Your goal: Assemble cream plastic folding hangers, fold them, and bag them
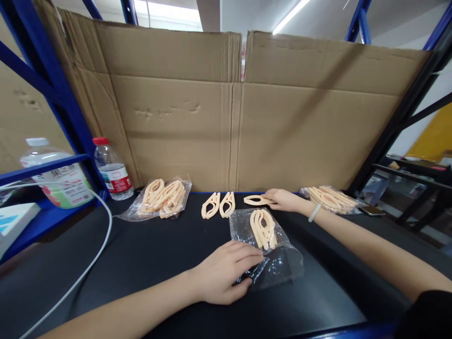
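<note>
My right hand (280,200), with a pale beaded bracelet on its wrist, is closed on the near end of a beige folded plastic hanger (252,200) at the back of the table. My left hand (228,270) lies at the left edge of a clear plastic bag (282,270), its fingers curled onto the film. Inside that bag are beige folded hangers (263,228), close together. Two more loose hangers, one on the left (210,205) and one on the right (227,205), lie side by side just left of the right hand's hanger.
A clear bag of hangers (164,197) lies at back left, another bag of hangers (330,198) at back right beside a phone (371,210). A red-capped bottle (113,172), a large jug (61,181) and a white cable (102,240) are on the left. Cardboard (176,117) walls the back.
</note>
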Available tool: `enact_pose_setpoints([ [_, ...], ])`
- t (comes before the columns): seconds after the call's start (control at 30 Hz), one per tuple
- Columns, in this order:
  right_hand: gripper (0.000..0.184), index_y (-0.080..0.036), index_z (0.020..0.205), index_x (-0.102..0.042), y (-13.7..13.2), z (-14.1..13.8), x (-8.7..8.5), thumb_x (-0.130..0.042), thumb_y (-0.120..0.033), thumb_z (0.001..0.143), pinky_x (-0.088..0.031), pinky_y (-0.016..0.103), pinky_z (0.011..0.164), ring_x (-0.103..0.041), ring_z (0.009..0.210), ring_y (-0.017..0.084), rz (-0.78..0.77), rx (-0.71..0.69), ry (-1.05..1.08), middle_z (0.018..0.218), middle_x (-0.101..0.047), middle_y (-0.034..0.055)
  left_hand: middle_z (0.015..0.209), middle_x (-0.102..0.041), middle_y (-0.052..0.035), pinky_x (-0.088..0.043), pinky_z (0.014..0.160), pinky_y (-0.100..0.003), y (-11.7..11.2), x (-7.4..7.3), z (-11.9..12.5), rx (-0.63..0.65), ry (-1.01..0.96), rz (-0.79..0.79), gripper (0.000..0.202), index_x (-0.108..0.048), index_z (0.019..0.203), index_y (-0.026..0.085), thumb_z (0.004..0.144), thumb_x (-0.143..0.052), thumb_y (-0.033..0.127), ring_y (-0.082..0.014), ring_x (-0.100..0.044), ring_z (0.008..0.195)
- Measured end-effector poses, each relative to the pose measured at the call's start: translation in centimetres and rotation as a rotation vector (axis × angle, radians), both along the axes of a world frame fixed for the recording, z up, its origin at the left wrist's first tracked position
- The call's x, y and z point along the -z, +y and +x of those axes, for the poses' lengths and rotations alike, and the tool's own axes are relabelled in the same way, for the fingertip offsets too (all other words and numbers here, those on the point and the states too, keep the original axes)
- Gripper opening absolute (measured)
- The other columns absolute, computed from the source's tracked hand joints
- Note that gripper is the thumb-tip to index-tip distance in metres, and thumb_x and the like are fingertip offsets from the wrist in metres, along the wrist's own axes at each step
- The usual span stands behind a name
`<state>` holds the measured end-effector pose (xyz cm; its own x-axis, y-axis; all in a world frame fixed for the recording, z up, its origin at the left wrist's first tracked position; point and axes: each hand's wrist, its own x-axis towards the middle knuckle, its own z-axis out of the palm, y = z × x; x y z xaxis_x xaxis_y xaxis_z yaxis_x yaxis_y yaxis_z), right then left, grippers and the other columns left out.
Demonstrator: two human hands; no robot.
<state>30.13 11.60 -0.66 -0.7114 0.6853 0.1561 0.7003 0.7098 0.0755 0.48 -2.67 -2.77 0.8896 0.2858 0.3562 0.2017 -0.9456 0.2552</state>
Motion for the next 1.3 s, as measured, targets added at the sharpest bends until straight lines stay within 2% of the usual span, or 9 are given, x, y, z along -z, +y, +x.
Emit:
enact_pose_setpoints([
  [0.1,0.027,-0.011,0.116,-0.061,-2.7,1.5,0.8,-0.045,-0.014,0.094,-0.048,0.038,0.094,-0.06,0.106,0.022,0.078,0.031,0.122,0.118,-0.062,0.0151,0.132,-0.058,-0.0117,-0.042,0.104,-0.042,0.0,0.0,0.0,0.001,-0.006,-0.007,0.049,-0.046,0.132,0.019,0.083,-0.053,0.018,-0.0253,-0.055,0.12],
  [0.2,0.024,-0.014,0.106,-0.064,-5.5,2.4,0.6,-0.042,-0.019,0.099,-0.052,0.037,0.088,-0.063,0.098,0.021,0.18,0.044,0.342,0.108,-0.065,0.0126,0.134,-0.057,-0.0114,-0.043,0.104,-0.042,0.1,0.1,0.0,-0.002,-0.009,-0.016,0.05,-0.045,0.133,0.019,0.083,-0.054,0.018,-0.0255,-0.054,0.12],
  [0.43,0.006,-0.021,0.096,-0.067,-15.9,0.8,-3.8,-0.062,-0.021,0.092,-0.055,0.033,0.076,-0.068,0.081,0.02,0.594,0.053,0.636,0.087,-0.071,0.0037,0.138,-0.051,-0.0123,-0.039,0.108,-0.045,0.1,0.1,0.1,-0.01,-0.06,-0.03,0.064,-0.035,0.141,0.021,0.08,-0.054,0.014,-0.027,-0.046,0.129],
  [0.53,0.015,-0.022,0.102,-0.066,-21.5,-0.7,-5.0,-0.065,-0.014,0.089,-0.055,0.031,0.076,-0.068,0.08,0.02,0.59,0.028,0.613,0.09,-0.071,0.004,0.142,-0.047,-0.0133,-0.038,0.11,-0.046,0.0,0.1,0.1,-0.034,-0.07,-0.028,0.07,-0.029,0.145,0.021,0.08,-0.054,0.012,-0.0274,-0.042,0.132],
  [0.67,0.02,-0.019,0.108,-0.066,-25.4,-2.8,-3.8,-0.048,-0.017,0.098,-0.056,0.03,0.072,-0.067,0.083,0.02,0.447,-0.128,0.462,0.093,-0.072,0.0068,0.147,-0.041,-0.0135,-0.038,0.111,-0.046,0.0,0.1,0.2,-0.069,-0.062,-0.022,0.077,-0.022,0.148,0.021,0.079,-0.055,0.011,-0.028,-0.038,0.135],
  [0.77,0.031,-0.009,0.105,-0.067,-24.9,-4.7,-2.3,-0.037,-0.008,0.097,-0.055,0.034,0.069,-0.065,0.079,0.022,0.459,-0.228,0.353,0.091,-0.071,0.0116,0.149,-0.038,-0.0134,-0.038,0.11,-0.048,0.0,0.1,0.2,-0.076,-0.073,-0.006,0.081,-0.018,0.15,0.024,0.08,-0.055,0.01,-0.0292,-0.037,0.137],
  [0.97,0.022,-0.004,0.086,-0.068,-20.5,-8.7,0.5,-0.046,-0.004,0.089,-0.054,0.036,0.058,-0.062,0.064,0.022,0.547,-0.324,0.065,0.079,-0.066,0.015,0.148,-0.039,-0.0141,-0.04,0.109,-0.049,0.1,0.2,0.3,-0.077,-0.111,0.02,0.081,-0.017,0.151,0.024,0.08,-0.054,0.009,-0.03,-0.037,0.137],
  [1.13,0.023,-0.001,0.088,-0.068,-18.6,-10.6,2.8,-0.045,-0.004,0.087,-0.055,0.038,0.056,-0.066,0.07,0.028,0.55,-0.213,-0.1,0.085,-0.068,0.0225,0.148,-0.039,-0.0143,-0.039,0.11,-0.05,0.2,0.5,0.2,-0.079,-0.099,0.024,0.083,-0.018,0.15,0.023,0.076,-0.05,0.005,-0.0302,-0.037,0.137],
  [1.3,0.023,0.003,0.1,-0.067,-16.5,-11.1,4.4,-0.054,-0.009,0.086,-0.058,0.043,0.074,-0.068,0.083,0.032,0.476,-0.045,-0.117,0.094,-0.069,0.0259,0.147,-0.04,-0.0146,-0.038,0.11,-0.05,0.1,0.4,0.3,-0.058,-0.113,0.019,0.082,-0.018,0.15,0.023,0.077,-0.052,0.007,-0.0298,-0.037,0.136],
])
